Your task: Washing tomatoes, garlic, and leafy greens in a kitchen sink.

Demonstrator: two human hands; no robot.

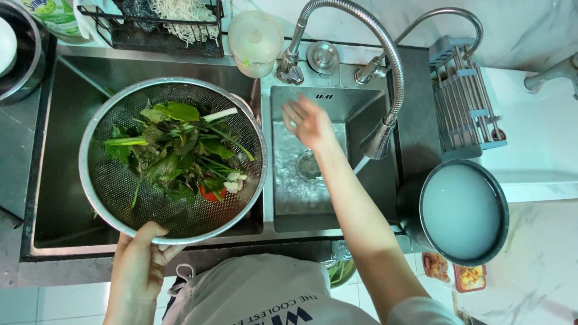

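Observation:
My left hand (141, 253) grips the near rim of a round steel mesh colander (99, 186), held over the left sink basin. Green leafy herbs (174, 147), a few garlic cloves (233, 180) and a red piece (211, 194) lie inside it. My right hand (308, 123) reaches out over the small right basin (367, 120), fingers spread and empty, above the drain (308, 164). The flexible steel faucet (385, 129) hangs to the right of that hand, with water on the basin floor.
A dark pot of cloudy white liquid (460, 210) stands on the counter to the right. A grey-blue rack (463, 102) sits behind it. A white lidded container (256, 42) and a black wire basket (162, 27) stand behind the sinks. A steel bowl (24, 72) is far left.

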